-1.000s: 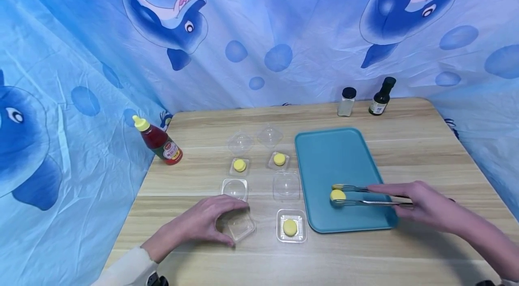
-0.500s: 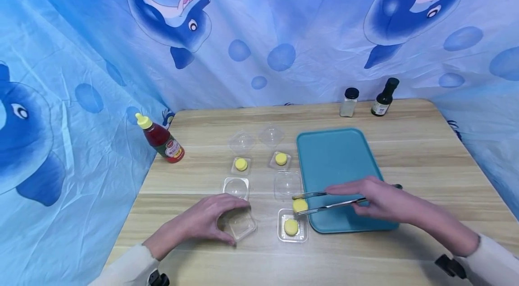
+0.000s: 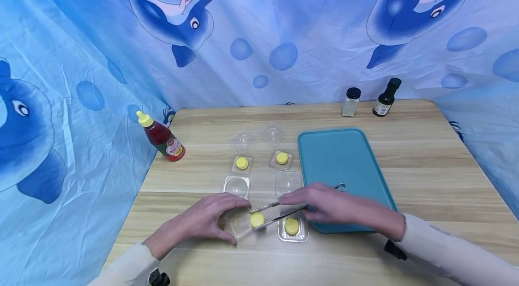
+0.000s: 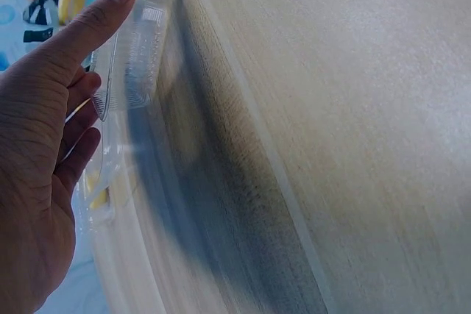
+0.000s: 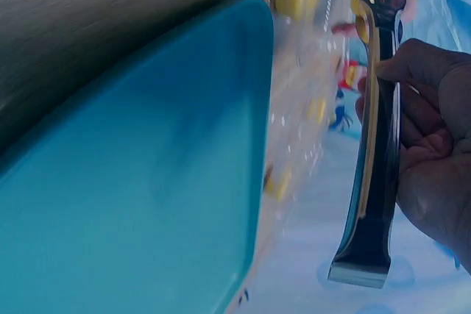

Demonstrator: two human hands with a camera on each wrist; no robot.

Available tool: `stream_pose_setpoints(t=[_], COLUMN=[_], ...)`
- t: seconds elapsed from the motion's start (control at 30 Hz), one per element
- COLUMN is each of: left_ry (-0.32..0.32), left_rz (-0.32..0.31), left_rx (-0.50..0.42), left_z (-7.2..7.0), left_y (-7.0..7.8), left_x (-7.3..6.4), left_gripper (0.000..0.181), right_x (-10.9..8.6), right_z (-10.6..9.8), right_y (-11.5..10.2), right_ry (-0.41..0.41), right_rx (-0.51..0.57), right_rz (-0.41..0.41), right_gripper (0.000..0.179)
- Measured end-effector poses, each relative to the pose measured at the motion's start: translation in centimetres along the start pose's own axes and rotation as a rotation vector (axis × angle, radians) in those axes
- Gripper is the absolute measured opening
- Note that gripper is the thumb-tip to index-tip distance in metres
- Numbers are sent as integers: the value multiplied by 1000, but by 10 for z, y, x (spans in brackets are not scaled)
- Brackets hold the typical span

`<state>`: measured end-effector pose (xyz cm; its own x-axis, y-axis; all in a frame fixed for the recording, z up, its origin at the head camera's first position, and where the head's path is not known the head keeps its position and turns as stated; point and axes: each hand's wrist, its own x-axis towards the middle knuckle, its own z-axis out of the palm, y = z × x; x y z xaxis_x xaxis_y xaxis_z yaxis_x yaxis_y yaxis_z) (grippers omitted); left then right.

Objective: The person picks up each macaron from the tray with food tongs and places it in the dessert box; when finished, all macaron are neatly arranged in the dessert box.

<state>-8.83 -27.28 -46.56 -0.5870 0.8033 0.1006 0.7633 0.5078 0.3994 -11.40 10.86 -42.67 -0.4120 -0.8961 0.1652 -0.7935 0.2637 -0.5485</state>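
In the head view my left hand [image 3: 202, 218] grips a small clear plastic box [image 3: 239, 231], thumb on the near side and fingers on the far side. The left wrist view shows the thumb along the box wall [image 4: 140, 56]. My right hand [image 3: 330, 205] holds metal tongs [image 5: 381, 174], whose tips pinch a yellow macaron [image 3: 257, 220] at the right side of that box, above or just inside it; I cannot tell which. Beneath the tongs, another macaron [image 3: 291, 226] sits in a second open clear box [image 3: 293, 239]. Part of this box is hidden by the tongs.
A teal tray [image 3: 336, 155] lies under the right forearm. Behind the boxes are two more with macarons [image 3: 242, 163], their clear lids [image 3: 243, 141] folded back. A red sauce bottle [image 3: 164, 139] stands left; a shaker jar [image 3: 350, 102] and dark bottle [image 3: 386, 97] stand at the back.
My right hand has carried the macaron in the tongs leftward, from the teal tray across the second box to the box at my left hand. The left hand has stayed in place.
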Motion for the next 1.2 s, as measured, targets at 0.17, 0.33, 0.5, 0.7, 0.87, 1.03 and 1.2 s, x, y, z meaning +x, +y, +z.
stream_pose_setpoints(t=[0.17,0.33,0.5,0.7,0.87,1.03,1.2], left_ry=[-11,-16,-22,-26,-24,-19,-15], left_rz=[-16,-25,-35,-42,-41,-36,-32], left_rx=[-1,18,9,3,6,7,4], left_z=[0,0,-1,-2,-2,-1,-1], left_y=[0,0,0,1,1,1,1], left_x=[0,0,0,0,1,1,1], left_gripper=[96,96,96,96,96,96,95], right_x=[18,31,43,54,58,61,61], right_z=[12,18,21,25,26,26,24], right_y=[2,1,-4,-9,-13,-15,-18], right_ry=[-1,-3,-33,-66,-83,-98,-107], right_rx=[10,39,23,0,7,2,-2], right_rz=[-1,12,24,26,40,59,72], right_gripper=[60,62,61,64,67,69,69])
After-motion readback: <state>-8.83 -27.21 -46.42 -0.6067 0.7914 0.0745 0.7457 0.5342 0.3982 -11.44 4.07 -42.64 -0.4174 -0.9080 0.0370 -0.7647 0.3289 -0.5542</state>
